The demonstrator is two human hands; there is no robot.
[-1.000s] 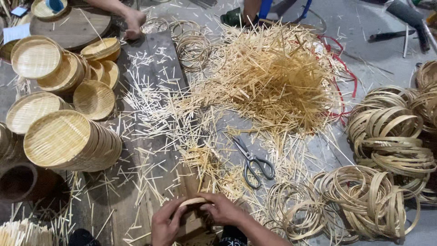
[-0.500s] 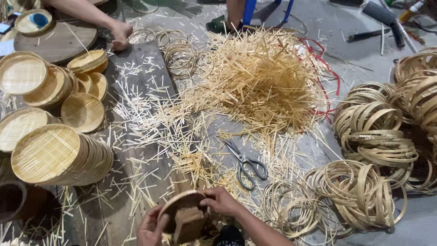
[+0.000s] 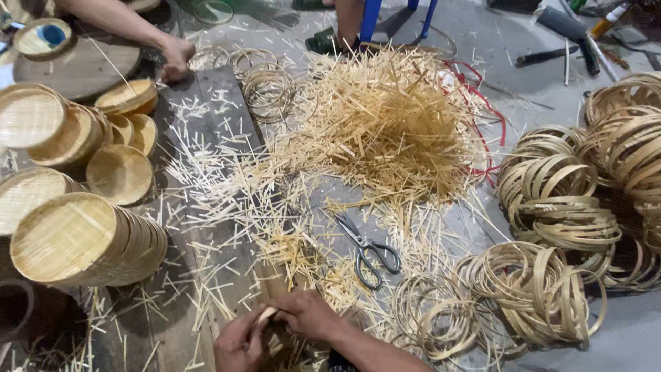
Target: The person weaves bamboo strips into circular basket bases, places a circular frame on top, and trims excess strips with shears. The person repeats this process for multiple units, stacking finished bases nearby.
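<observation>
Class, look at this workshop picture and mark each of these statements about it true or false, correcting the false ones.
1. The scissors lie on the floor, in neither hand. True.
2. The stacked baskets sit on the picture's right side. False: they are on its left; bamboo rings are on the right.
3. Both hands, left hand and right hand, meet at the bottom edge. True.
4. The stick pile lies inside a basket. False: it is loose on the floor.
</observation>
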